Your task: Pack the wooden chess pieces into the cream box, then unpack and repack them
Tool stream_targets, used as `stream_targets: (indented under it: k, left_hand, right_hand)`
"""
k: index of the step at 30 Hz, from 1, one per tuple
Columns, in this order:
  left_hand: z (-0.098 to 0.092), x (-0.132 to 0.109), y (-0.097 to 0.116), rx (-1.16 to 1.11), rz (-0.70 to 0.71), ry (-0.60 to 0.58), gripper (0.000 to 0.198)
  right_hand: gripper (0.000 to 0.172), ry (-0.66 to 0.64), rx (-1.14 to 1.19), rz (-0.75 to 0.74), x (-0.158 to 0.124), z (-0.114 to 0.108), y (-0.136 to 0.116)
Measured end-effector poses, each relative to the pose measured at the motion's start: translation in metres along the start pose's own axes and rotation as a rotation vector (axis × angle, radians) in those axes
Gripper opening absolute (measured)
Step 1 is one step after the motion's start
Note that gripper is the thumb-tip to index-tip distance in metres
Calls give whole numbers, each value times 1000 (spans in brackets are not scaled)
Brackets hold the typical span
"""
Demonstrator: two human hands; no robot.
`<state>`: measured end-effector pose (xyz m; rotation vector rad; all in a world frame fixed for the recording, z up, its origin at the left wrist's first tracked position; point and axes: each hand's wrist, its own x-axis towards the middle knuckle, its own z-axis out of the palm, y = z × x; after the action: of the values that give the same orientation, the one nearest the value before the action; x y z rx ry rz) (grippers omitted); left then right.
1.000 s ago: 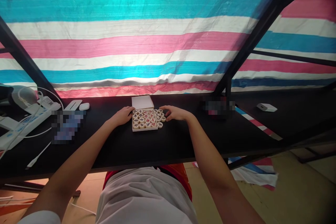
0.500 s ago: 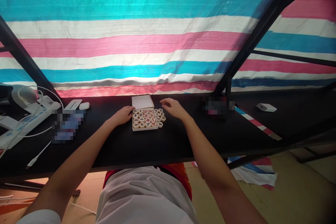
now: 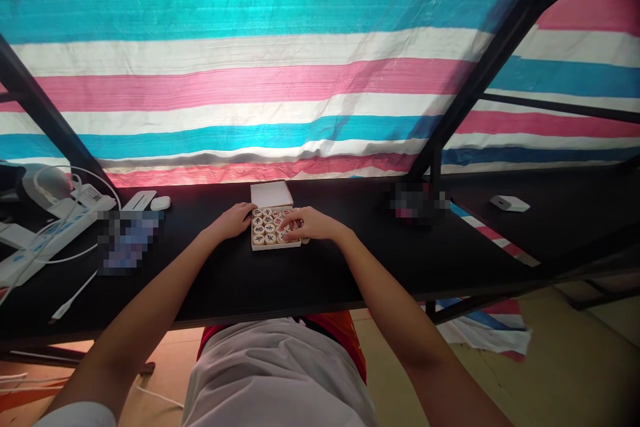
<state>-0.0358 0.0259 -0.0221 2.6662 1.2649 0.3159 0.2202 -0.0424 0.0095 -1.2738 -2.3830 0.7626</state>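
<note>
A shallow white box (image 3: pixel 275 247) sits on the black bench (image 3: pixel 230 287), filled with round, pale pieces (image 3: pixel 269 229), each marked with one Chinese character, black on the left, red farther right; they are too small to read surely. An open white lid (image 3: pixel 271 194) adjoins its far edge. The left hand (image 3: pixel 235 221) touches the box's far-left corner, though whether its fingers grip cannot be told. The right hand (image 3: pixel 320 223) reaches over the right-hand pieces, fingers bent downward; any pinched piece is hidden. A charger (image 3: pixel 91 196) at left bears an unreadably small printed label.
</note>
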Motion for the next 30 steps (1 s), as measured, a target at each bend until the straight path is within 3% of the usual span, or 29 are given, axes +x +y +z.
stream_targets:
  k: [7, 12, 15, 18, 20, 24, 27, 30]
  left_hand:
    - [-1, 0, 1, 2, -4, -4, 39]
    - [-1, -1, 2, 1, -3, -3, 38]
    - [-1, 0, 2, 0, -7, -5, 39]
    - [0, 0, 1, -2, -6, 0, 39]
    - [0, 0, 0, -7, 9, 1, 38]
    - [-1, 0, 0, -7, 23, -2, 37]
    - [-1, 0, 1, 1, 18, -2, 37]
    - [0, 0, 0, -6, 24, 3, 38]
  right_hand:
    - [33, 39, -47, -83, 1, 6, -8]
    - [32, 40, -34, -55, 4, 6, -3]
    - [29, 208, 18, -38, 0, -4, 9]
    - [31, 346, 58, 84, -13, -23, 33]
    - [37, 254, 105, 210, -24, -34, 50]
    - [64, -88, 193, 473, -37, -43, 71]
    - [79, -218, 252, 480, -36, -40, 68]
    - [87, -249, 277, 484, -31, -34, 59]
